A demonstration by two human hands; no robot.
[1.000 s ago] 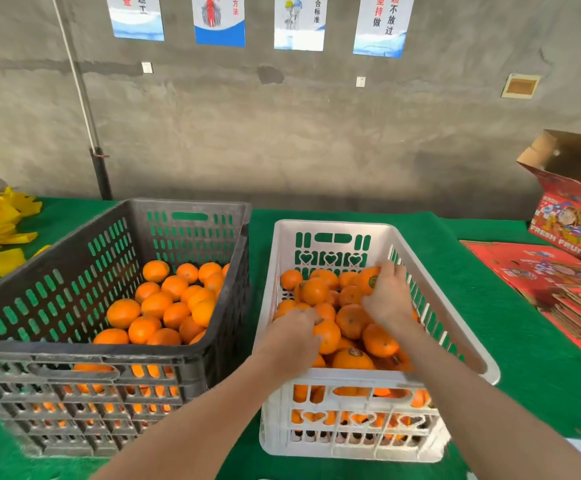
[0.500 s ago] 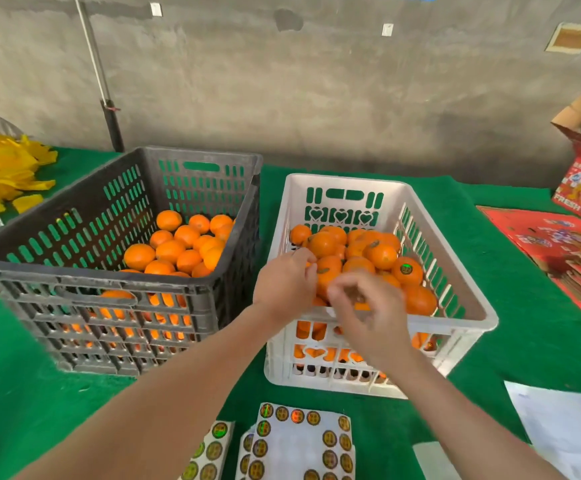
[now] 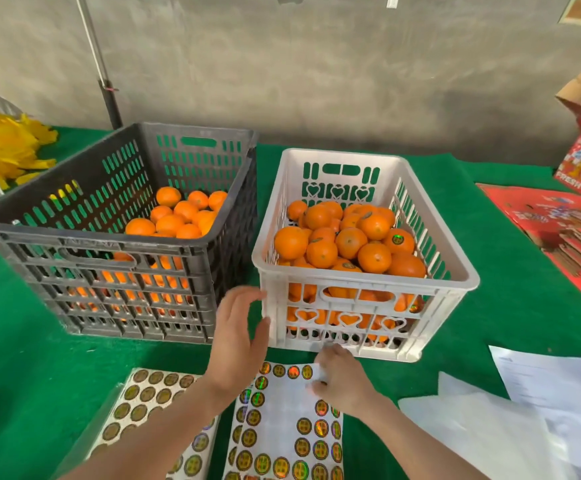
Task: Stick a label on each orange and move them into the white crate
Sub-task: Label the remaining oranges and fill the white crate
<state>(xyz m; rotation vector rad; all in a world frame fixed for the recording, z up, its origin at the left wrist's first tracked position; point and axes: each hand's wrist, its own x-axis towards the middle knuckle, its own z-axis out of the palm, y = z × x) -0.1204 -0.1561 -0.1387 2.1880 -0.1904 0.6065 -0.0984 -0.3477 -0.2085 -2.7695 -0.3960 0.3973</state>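
Note:
The white crate [image 3: 362, 277] stands on the green table, heaped with oranges [image 3: 349, 241]; one orange [image 3: 398, 240] shows a round label. Left of it, the black crate [image 3: 109, 237] holds more oranges [image 3: 174, 221]. A label sheet [image 3: 282, 424] lies in front of the white crate. My left hand [image 3: 237, 336] hovers by the white crate's front left corner, fingers relaxed and holding nothing. My right hand [image 3: 342, 381] rests on the sheet's top right part, its curled fingertips pinching at the sheet. Whether a label is between them is hidden.
A second label sheet [image 3: 150, 393] lies to the left of the first. White papers [image 3: 524, 410] lie at the near right, red fruit cartons [image 3: 559, 220] at the far right. Yellow pieces [image 3: 5, 147] sit far left, and a pole [image 3: 105, 91] stands behind the black crate.
Both hands have come out of the white crate toward me. The right hand dropped onto the label sheet and the left stopped by the crate's corner. The view tilted down.

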